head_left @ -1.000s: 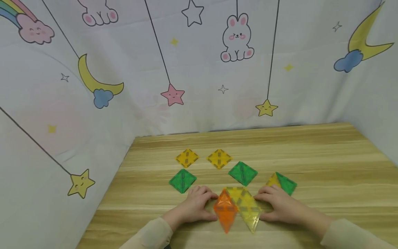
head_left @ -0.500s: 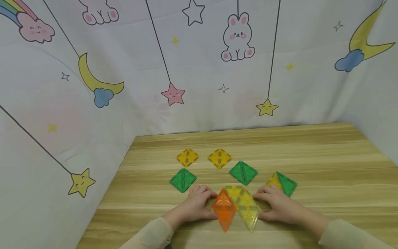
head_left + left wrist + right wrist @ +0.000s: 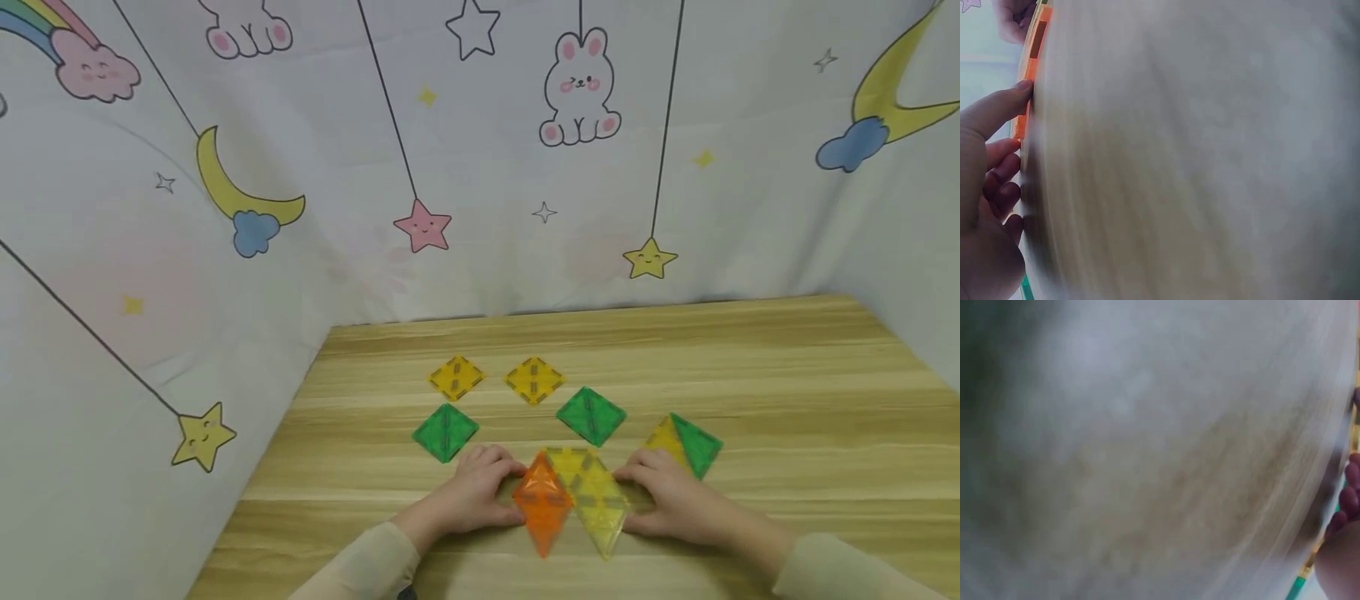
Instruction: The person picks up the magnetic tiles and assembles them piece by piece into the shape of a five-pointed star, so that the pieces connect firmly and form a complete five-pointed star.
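In the head view, orange triangular magnetic tiles [image 3: 542, 504] form a pointed diamond, joined at the right to clear yellow magnetic tiles [image 3: 598, 500]. The group lies near the front of the table. My left hand [image 3: 476, 492] holds the orange side, thumb and index finger at its left edges. The left wrist view shows the thumb [image 3: 1004, 109] against the orange tile's rim [image 3: 1034, 62]. My right hand [image 3: 671, 498] holds the yellow side by its right edges. In the right wrist view only part of the right hand [image 3: 1344, 544] shows at the edge.
Behind the hands lie two amber diamonds [image 3: 457, 378] [image 3: 534, 380] and two green diamonds [image 3: 446, 432] [image 3: 591, 415]. A yellow and green pair [image 3: 697, 445] lies behind the right hand, partly covered. A printed curtain [image 3: 480, 167] closes off the wooden table [image 3: 810, 400] at the back.
Both hands keep their hold on the joined tiles, which slid slightly left and have hardly moved since. The whole view has shifted a little with the head.
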A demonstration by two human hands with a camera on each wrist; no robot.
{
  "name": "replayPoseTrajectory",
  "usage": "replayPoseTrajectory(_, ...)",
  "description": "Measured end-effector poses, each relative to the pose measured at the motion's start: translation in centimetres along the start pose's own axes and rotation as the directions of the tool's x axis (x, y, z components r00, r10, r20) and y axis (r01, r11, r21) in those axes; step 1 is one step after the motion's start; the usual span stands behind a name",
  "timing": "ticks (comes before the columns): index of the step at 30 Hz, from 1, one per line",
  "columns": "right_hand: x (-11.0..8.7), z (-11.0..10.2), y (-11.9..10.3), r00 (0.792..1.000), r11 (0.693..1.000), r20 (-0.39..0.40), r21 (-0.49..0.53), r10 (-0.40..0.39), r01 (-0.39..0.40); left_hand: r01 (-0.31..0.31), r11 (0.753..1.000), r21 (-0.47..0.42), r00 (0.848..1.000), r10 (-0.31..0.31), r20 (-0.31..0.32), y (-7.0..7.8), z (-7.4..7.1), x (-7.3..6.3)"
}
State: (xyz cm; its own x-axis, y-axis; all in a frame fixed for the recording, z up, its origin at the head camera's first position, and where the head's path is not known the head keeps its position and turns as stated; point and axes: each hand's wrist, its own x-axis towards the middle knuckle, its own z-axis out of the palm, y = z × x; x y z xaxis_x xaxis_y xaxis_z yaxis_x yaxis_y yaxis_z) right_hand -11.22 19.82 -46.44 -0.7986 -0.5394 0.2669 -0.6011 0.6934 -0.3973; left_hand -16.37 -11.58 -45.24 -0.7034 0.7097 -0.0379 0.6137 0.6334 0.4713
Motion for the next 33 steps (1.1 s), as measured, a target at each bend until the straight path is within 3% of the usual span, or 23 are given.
replayPoseTrajectory(11, -0.18, 0.06, -0.37, 0.999, 0.999, -0.013, 0.027, 0.041, -0.041, 0.007, 0.999, -0.043, 1.000, -0.007, 0.003, -0.01, -0.09, -0.26)
replayPoseTrajectory(16, -0.22, 0.12, -0.54, 0.999, 0.999, -0.044, 0.038, 0.014, -0.012, 0.014, 0.998, -0.065, 1.000, -0.015, -0.010, -0.02, -0.14, -0.38)
replayPoseTrajectory(26, 0.12, -0.07, -0.81, 0.995, 0.987, 0.038, 0.133, 0.090, -0.095, 0.017, 0.994, -0.111, 1.000, -0.014, 0.023, 0.00, -0.16, -0.26)
replayPoseTrajectory(33, 0.03, 0.15, -0.78, 0.997, 0.984, 0.021, 0.163, 0.075, -0.077, 0.013, 0.985, -0.173, 1.000, -0.010, 0.021, 0.37, 0.08, -0.54)
